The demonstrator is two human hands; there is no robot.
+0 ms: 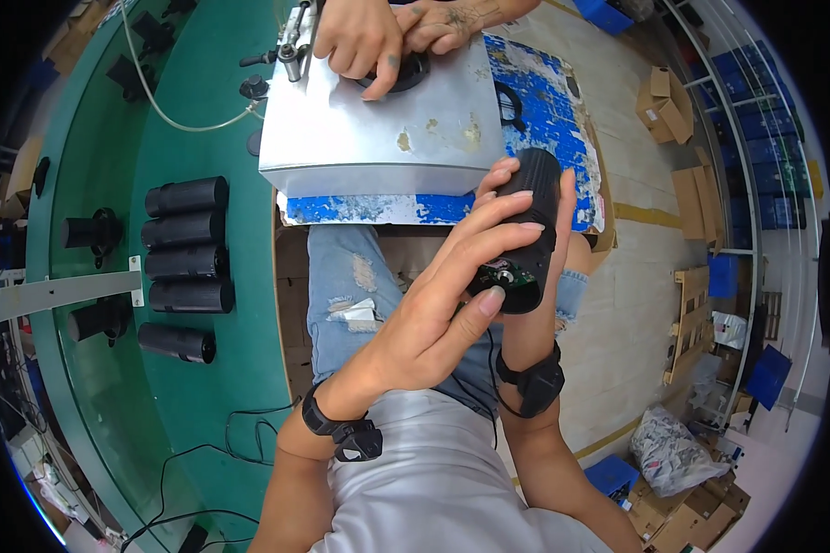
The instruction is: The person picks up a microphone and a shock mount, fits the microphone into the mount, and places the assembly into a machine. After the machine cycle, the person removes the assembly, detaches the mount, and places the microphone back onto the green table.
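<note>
Black ribbed cylinder [528, 230], circuit board visible in open end, gripped by both hands: left hand [443, 295] fingers curled around it, right hand [563, 198] fingers wrapped behind

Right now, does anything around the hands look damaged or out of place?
The blue surface under the metal box is badly worn, paint flaked to white patches. The black cylinder in both hands shows an open end with exposed circuit board.

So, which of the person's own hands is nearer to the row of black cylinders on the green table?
Left. The left hand lies right of the black cylinders, over the lap. The right hand, behind the black tube, is farther right.
</note>
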